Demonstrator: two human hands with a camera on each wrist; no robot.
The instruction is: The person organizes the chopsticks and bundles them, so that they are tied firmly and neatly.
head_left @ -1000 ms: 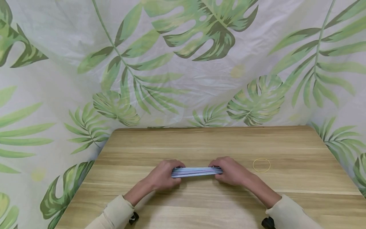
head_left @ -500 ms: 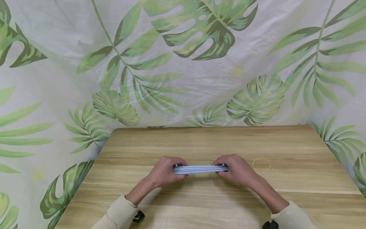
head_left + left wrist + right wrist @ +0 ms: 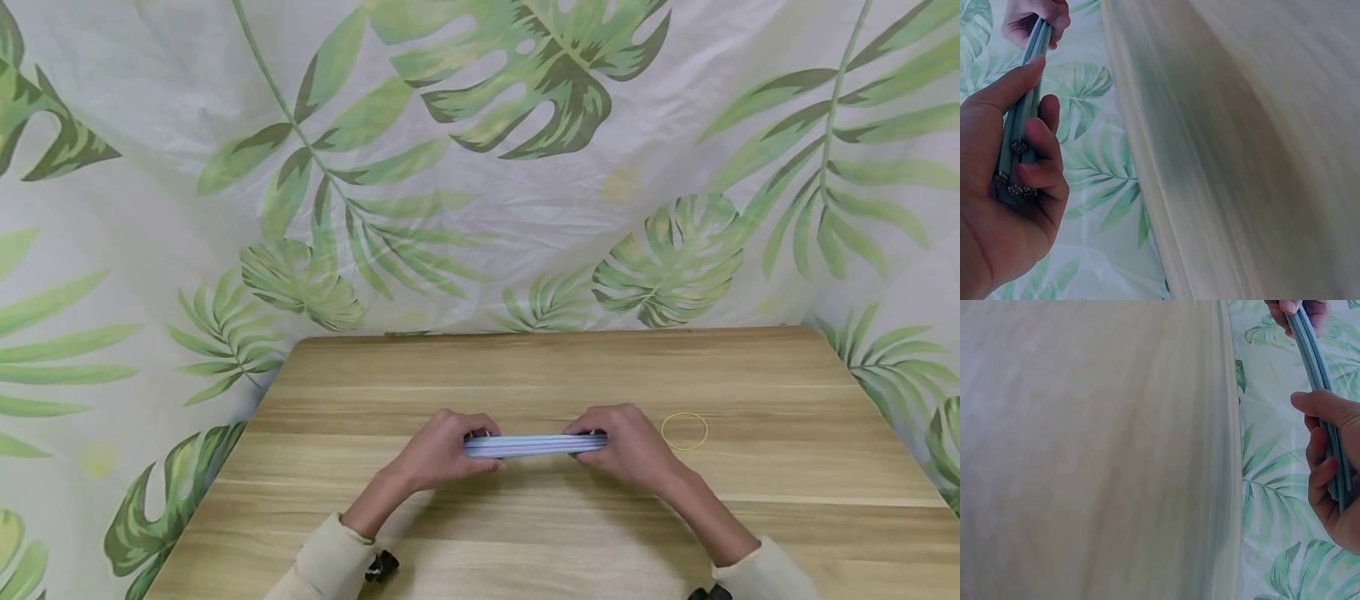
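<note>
A bundle of slim, pencil-like sticks (image 3: 534, 446), pale blue with some lilac, is held level above the table between both hands. My left hand (image 3: 448, 454) grips its left end, thumb on the near side and fingers curled round the far side. Dark, speckled stick ends (image 3: 1019, 147) show inside the left palm in the left wrist view. At the other end my right hand (image 3: 632, 446) grips the bundle the same way. In the right wrist view the sticks (image 3: 1317, 365) run between the two hands, their near ends partly hidden by the right palm.
A thin yellow rubber band (image 3: 685, 432) lies on the wooden table (image 3: 555, 375), just right of my right hand. Behind the table hangs a white cloth (image 3: 525, 225) printed with green leaves. Small black devices (image 3: 382, 567) sit at both wrists.
Both hands have shifted slightly to the right and a little away from me with the bundle. The sticks lie more evenly together than before. The rubber band has stayed in place.
</note>
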